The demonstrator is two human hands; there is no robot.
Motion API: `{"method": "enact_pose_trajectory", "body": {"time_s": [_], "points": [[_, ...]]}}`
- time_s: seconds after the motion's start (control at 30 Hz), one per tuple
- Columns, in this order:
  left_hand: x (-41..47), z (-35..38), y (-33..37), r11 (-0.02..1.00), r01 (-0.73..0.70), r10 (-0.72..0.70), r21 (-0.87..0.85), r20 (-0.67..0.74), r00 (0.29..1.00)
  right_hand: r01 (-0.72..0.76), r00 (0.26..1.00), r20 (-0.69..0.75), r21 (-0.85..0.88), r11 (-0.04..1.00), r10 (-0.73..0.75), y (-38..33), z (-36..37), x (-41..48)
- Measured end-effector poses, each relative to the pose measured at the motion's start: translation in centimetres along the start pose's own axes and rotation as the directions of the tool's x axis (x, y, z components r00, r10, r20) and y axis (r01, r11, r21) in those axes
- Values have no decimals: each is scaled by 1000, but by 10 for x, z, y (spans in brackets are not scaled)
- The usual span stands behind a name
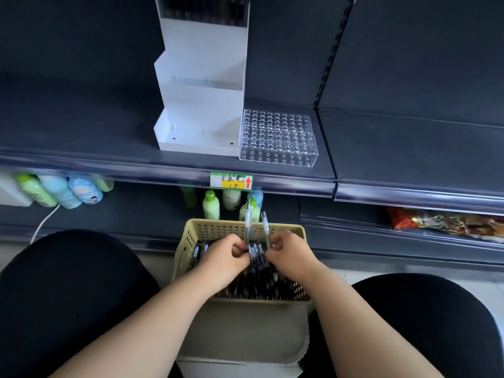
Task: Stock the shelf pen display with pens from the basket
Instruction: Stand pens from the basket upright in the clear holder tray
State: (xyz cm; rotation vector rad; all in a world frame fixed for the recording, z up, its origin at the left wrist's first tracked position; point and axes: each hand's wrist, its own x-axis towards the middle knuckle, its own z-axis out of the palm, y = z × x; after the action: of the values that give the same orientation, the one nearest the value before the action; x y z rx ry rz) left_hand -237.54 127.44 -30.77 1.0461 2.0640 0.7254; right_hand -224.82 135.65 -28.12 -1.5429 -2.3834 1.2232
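— How far along is the stocking, would you say?

— Barely begun, I'd judge. The clear pen display [278, 137] on the shelf [109, 148] has every hole bare, and the white stand [201, 105] beside it shows empty lower tiers; its top tier holds something dark I can't make out

— And the pens?

— Nearly all lie heaped in the basket [191, 233] on the floor between the person's knees

— What are the hands doing?

— Both are down in the basket. The left hand [226, 257] has its grip closed around one upright pen [247, 222]; the right hand [291, 255] pinches another pen [265, 227], also pointing up

— So everything's left?

— Practically all of it
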Motion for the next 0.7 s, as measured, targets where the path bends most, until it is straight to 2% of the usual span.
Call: {"method": "enact_pose_trajectory", "body": {"time_s": [0.07, 0.17, 0.33, 0.47, 0.7], "points": [[-3, -8, 8, 996, -61, 58, -66, -44, 997, 33, 996, -83, 32, 999, -30, -9, -13, -3], [-1, -25, 20, 979, -124, 106, -162, -113, 988, 101, 968, -244, 188, 977, -53, -22, -42, 0], [19, -61, 54, 936, -232, 179, -266, -210, 961, 268, 889, -453, 396, 878, -67, -37, -101, 22], [50, -84, 90, 904, -332, 257, -271, -277, 926, 348, 797, -598, 333, 877, -89, -44, -148, 63], [110, -95, 122, 861, -426, 312, -280, -371, 874, 262, 729, -677, 137, 955, -103, -35, -189, 142]]}}
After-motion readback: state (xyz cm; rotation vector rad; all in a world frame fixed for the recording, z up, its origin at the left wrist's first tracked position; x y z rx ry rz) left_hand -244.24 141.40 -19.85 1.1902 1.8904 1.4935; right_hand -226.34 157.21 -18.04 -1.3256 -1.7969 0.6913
